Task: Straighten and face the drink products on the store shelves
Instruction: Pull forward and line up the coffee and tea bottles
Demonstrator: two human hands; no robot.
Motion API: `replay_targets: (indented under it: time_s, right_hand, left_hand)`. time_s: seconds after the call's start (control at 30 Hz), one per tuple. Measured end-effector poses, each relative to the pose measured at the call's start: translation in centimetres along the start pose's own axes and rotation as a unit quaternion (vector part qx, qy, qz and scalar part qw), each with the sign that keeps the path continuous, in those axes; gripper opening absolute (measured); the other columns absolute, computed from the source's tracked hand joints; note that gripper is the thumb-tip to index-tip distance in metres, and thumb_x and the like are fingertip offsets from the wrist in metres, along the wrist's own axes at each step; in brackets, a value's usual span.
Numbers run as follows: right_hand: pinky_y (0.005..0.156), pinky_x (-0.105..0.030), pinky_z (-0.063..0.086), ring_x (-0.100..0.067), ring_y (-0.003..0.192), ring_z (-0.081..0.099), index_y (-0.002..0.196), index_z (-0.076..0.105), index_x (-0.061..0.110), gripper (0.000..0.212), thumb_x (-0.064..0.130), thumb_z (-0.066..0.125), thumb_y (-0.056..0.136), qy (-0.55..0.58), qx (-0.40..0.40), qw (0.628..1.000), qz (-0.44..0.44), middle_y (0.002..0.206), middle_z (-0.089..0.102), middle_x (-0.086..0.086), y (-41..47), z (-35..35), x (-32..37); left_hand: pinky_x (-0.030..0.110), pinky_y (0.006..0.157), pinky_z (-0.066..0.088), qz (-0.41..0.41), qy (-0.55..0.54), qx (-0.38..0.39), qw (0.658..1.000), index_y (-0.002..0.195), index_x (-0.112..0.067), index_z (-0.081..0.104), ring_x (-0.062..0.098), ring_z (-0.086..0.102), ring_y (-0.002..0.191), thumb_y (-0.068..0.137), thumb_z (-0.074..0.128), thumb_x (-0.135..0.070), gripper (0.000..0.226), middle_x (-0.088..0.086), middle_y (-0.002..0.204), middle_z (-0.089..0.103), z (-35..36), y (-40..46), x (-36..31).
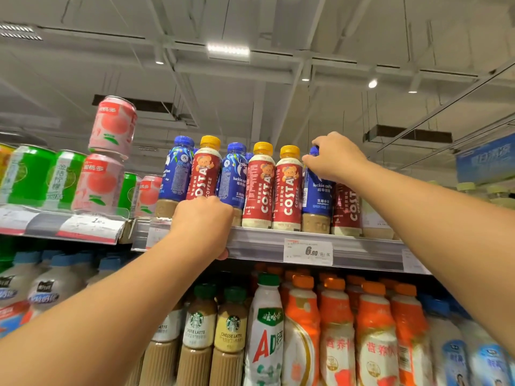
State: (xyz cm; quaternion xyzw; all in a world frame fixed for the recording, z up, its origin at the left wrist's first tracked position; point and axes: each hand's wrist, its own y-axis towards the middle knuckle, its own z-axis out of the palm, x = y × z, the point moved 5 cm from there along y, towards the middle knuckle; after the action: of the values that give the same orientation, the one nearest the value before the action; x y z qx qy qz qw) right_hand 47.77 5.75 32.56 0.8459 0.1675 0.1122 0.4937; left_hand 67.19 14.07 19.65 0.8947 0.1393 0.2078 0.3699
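On the top shelf (267, 243) stands a row of coffee bottles, red Costa ones with yellow caps and blue Luckin ones with blue caps. My right hand (334, 158) grips the neck of a blue Luckin bottle (317, 201) at the right of the row. My left hand (203, 221) is curled around the base of a red Costa bottle (202, 174) at the shelf's front edge, thumb under the rail. Two more Costa bottles (274, 188) stand upright between my hands, labels facing out.
Pink peach cans (110, 151) are stacked two high on the left, the top one tilted, beside green cans (41, 176). A 6.90 price tag (308, 251) hangs on the rail. The lower shelf holds Starbucks bottles (214, 330), an AD milk bottle (266, 330) and orange bottles (362, 335).
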Motion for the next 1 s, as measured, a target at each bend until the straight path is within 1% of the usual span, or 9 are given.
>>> replay_targets:
  time_s: [0.23, 0.33, 0.43, 0.53, 0.6, 0.7, 0.8, 0.9, 1.0]
  right_hand:
    - [0.055, -0.028, 0.044, -0.022, 0.088, 0.059, 0.104, 0.045, 0.025, 0.029, 0.041, 0.063, 0.088, 0.161, -0.036, 0.986, 0.037, 0.101, 0.057, -0.002, -1.7, -1.8, -1.4]
    - [0.058, -0.027, 0.045, -0.023, 0.088, 0.06, 0.101, 0.048, 0.022, 0.025, 0.038, 0.063, 0.088, 0.187, -0.061, 0.98, 0.012, 0.099, 0.06, -0.004, -3.2, -3.2, -0.7]
    - [0.073, -0.039, 0.055, -0.024, 0.089, 0.062, 0.099, 0.05, 0.021, 0.024, 0.037, 0.064, 0.086, 0.191, -0.105, 0.976, -0.023, 0.099, 0.063, -0.003, -4.8, -5.7, 0.3]
    - [0.066, -0.034, 0.055, -0.017, 0.087, 0.062, 0.099, 0.052, 0.023, 0.027, 0.042, 0.066, 0.085, 0.233, -0.108, 0.966, -0.026, 0.095, 0.061, 0.004, -6.1, -8.0, 1.4]
    - [0.061, -0.028, 0.053, -0.013, 0.086, 0.063, 0.099, 0.053, 0.023, 0.029, 0.043, 0.067, 0.085, 0.268, -0.091, 0.959, -0.013, 0.095, 0.061, 0.006, -7.0, -8.6, 2.5]
    - [0.069, -0.034, 0.057, -0.014, 0.083, 0.067, 0.089, 0.055, 0.024, 0.027, 0.044, 0.071, 0.081, 0.3, -0.069, 0.952, -0.004, 0.092, 0.067, 0.003, -8.3, -8.3, 5.1]
    - [0.071, -0.036, 0.058, -0.015, 0.08, 0.068, 0.081, 0.052, 0.027, 0.027, 0.044, 0.073, 0.079, 0.314, -0.039, 0.948, -0.001, 0.089, 0.069, 0.002, -9.4, -7.0, 8.1]
    - [0.07, -0.038, 0.059, -0.016, 0.078, 0.069, 0.086, 0.056, 0.022, 0.031, 0.045, 0.074, 0.077, 0.33, -0.018, 0.944, 0.004, 0.089, 0.071, -0.001, -10.0, -5.4, 10.7]
    - [0.066, -0.036, 0.06, -0.013, 0.077, 0.07, 0.091, 0.055, 0.023, 0.035, 0.05, 0.073, 0.078, 0.346, 0.002, 0.938, 0.0, 0.092, 0.071, 0.0, -10.3, -4.1, 12.7]
  left_hand:
    - [0.035, 0.067, 0.039, -0.008, -0.013, -0.02, 1.0, 0.122, -0.022, 0.053, 0.023, 0.059, 0.103, 0.072, 0.08, -0.042, 0.061, 0.002, 0.113, 0.057, 0.2, -0.4, -0.1]
    - [0.036, 0.072, 0.044, -0.005, -0.041, -0.039, 0.998, 0.126, -0.023, 0.048, 0.023, 0.056, 0.108, 0.075, 0.078, -0.037, 0.061, 0.003, 0.117, 0.054, 0.4, -1.0, -0.2]
    - [0.037, 0.077, 0.048, 0.001, -0.067, -0.053, 0.996, 0.127, -0.022, 0.046, 0.022, 0.053, 0.111, 0.077, 0.075, -0.041, 0.061, 0.001, 0.119, 0.051, 0.8, -1.6, 0.0]
    - [0.037, 0.08, 0.048, 0.016, -0.127, -0.032, 0.991, 0.123, -0.025, 0.051, 0.019, 0.053, 0.108, 0.077, 0.07, -0.056, 0.059, -0.002, 0.113, 0.052, 0.7, -1.7, 0.8]
    - [0.034, 0.084, 0.051, 0.052, -0.268, -0.027, 0.962, 0.121, -0.027, 0.058, 0.015, 0.057, 0.102, 0.078, 0.062, -0.065, 0.058, -0.006, 0.109, 0.059, -0.1, -1.9, 1.5]
    - [0.031, 0.094, 0.05, 0.099, -0.543, -0.019, 0.834, 0.127, -0.026, 0.058, 0.006, 0.061, 0.106, 0.069, 0.059, -0.076, 0.076, -0.009, 0.116, 0.065, -1.8, -3.1, 1.6]
    - [0.034, 0.089, 0.055, 0.096, -0.666, 0.022, 0.739, 0.127, -0.028, 0.053, 0.003, 0.066, 0.097, 0.064, 0.069, -0.068, 0.077, -0.009, 0.111, 0.068, -2.3, -4.4, 0.7]
    - [0.038, 0.082, 0.058, 0.077, -0.692, -0.012, 0.718, 0.112, -0.028, 0.061, 0.005, 0.069, 0.087, 0.07, 0.079, -0.053, 0.052, -0.009, 0.098, 0.073, -1.8, -4.8, 1.2]
    - [0.037, 0.077, 0.058, 0.049, -0.679, -0.066, 0.73, 0.097, -0.025, 0.066, 0.004, 0.069, 0.079, 0.063, 0.075, -0.058, 0.048, -0.009, 0.086, 0.073, -0.7, -4.8, 3.3]
